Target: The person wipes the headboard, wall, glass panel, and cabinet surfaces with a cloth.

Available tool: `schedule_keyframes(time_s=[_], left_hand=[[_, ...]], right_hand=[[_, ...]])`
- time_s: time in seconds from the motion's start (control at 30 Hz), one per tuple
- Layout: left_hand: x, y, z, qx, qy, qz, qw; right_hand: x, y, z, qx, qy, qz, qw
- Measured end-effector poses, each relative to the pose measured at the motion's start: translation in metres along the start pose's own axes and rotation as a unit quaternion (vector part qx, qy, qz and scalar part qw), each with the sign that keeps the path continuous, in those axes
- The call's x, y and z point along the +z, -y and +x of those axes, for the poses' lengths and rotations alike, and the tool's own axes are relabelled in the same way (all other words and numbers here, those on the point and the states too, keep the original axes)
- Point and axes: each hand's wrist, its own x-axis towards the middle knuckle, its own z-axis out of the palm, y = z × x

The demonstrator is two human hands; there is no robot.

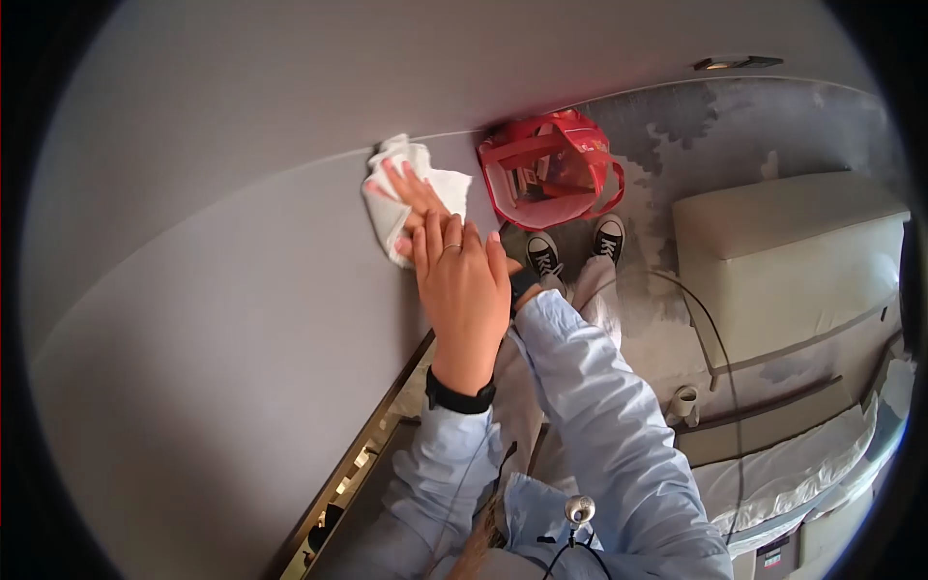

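A crumpled white cloth [448, 186] lies against a smooth pale grey surface [280, 261]. Spread over the cloth is my right hand [416, 190], which holds it pressed to the surface; a fold of cloth sticks out past the fingertips. My left hand [462, 285] lies across the back of my right hand, fingers stretched out, with a ring on one finger. It covers part of the right hand. Both wrists wear black bands, and my left hand holds no object.
A red bag [498, 187] with several things inside stands beyond my shoes [543, 253]. A cream padded bench [783, 217] is at right, near a roll [683, 401] and a dark cable [732, 387]. Wood-coloured trim [362, 440] edges the grey surface.
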Motion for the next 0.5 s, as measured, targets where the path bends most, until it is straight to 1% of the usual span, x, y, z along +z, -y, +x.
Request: schedule_keyframes(time_s=[0.03, 0.07, 0.13, 0.2, 0.23, 0.27, 0.33, 0.37, 0.43, 0.47, 0.5], left_hand=[[0.028, 0.002, 0.005, 0.007, -0.024, -0.020, 1.000], [0.055, 0.003, 0.007, 0.009, -0.024, -0.021, 0.999], [0.104, 0.003, 0.008, 0.011, 0.117, -0.026, 0.993], [0.132, 0.010, -0.015, 0.120, 0.076, 0.030, 0.989], [0.114, 0.000, -0.026, 0.044, 0.171, -0.087, 0.980], [0.107, 0.005, -0.037, 0.060, 0.186, -0.117, 0.974], [0.079, 0.004, -0.047, 0.056, 0.209, -0.125, 0.968], [0.061, 0.000, -0.044, 0.059, 0.204, -0.127, 0.969], [0.024, -0.006, -0.032, 0.053, 0.135, -0.067, 0.987], [0.007, -0.008, -0.022, 0.052, 0.132, -0.065, 0.988], [-0.006, -0.008, -0.010, 0.051, 0.084, -0.050, 0.994]], right_hand=[[0.003, -0.029, -0.005, 0.021, -0.012, 0.005, 1.000], [0.008, -0.057, -0.016, 0.048, -0.021, 0.010, 0.999], [0.017, -0.094, -0.047, 0.107, -0.022, 0.025, 0.994], [0.017, -0.098, -0.064, 0.128, -0.015, 0.030, 0.991], [0.017, -0.090, -0.071, 0.129, -0.009, 0.032, 0.991], [0.016, -0.075, -0.071, 0.121, -0.006, 0.033, 0.992], [0.016, -0.036, -0.061, 0.076, -0.004, 0.036, 0.996], [0.019, -0.016, -0.045, 0.040, -0.005, 0.035, 0.999], [0.017, 0.017, -0.007, -0.021, 0.003, 0.026, 0.999], [0.015, 0.021, 0.012, -0.032, 0.005, 0.020, 0.999], [0.017, 0.015, 0.033, -0.034, 0.006, 0.015, 0.999]])
